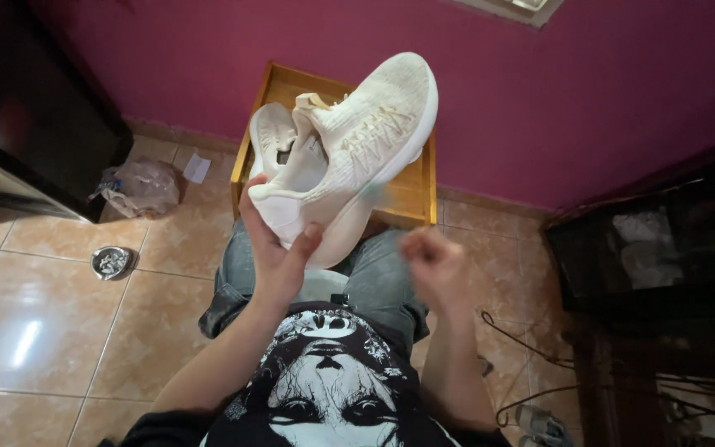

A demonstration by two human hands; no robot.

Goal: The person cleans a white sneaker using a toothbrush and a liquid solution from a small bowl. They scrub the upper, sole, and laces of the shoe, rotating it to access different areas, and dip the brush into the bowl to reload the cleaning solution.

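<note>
My left hand (275, 248) grips the heel of a cream-white knitted sneaker (357, 141) and holds it up over my lap, toe pointing up and to the right, laces facing me. My right hand (434, 263) hovers below the shoe's sole, fingers curled into a fist and blurred; whether it holds something small I cannot tell. A second white shoe (273, 136) lies behind the first on a wooden tray-like stand (417, 194).
A magenta wall (606, 91) rises ahead. On the tiled floor lie a crumpled plastic bag (138, 189), a scrap of paper (196, 168) and a round metal ashtray (111, 261). Dark furniture (26, 116) stands left; a dark cabinet (655, 248) and cables (523, 389) are right.
</note>
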